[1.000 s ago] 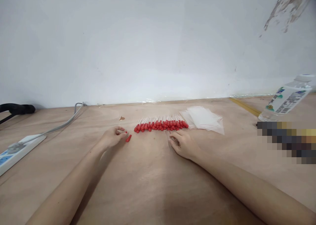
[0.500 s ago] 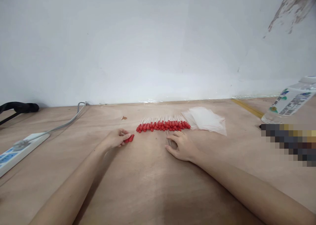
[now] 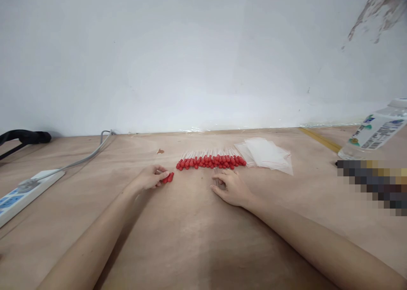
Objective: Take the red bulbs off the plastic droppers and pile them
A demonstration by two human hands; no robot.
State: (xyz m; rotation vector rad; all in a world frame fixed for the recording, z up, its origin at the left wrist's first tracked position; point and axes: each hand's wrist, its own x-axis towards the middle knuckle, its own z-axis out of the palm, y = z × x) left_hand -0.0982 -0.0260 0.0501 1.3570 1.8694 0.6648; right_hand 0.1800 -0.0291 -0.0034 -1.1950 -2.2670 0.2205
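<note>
Red-headed sticks lie side by side in a row on the table, their thin pale shafts pointing toward the wall. Left of the row, my left hand is closed in a pinch on a few red-headed sticks, heads outward; their shafts are hidden by the fingers. My right hand rests on the table just in front of the row, fingers curved and thumb apart from the forefinger. A thin, greyish, see-through item shows by its fingertips; what it is cannot be made out.
Clear flat bags are piled right of the row. A plastic bottle leans at the far right, near a yellow strip. On the left are a power strip with a grey cable and a black object. A small brown scrap lies behind.
My right hand has shifted very slightly left, its fingers a little more curled. My left hand keeps its pinch on the red-headed sticks. The row looks the same.
</note>
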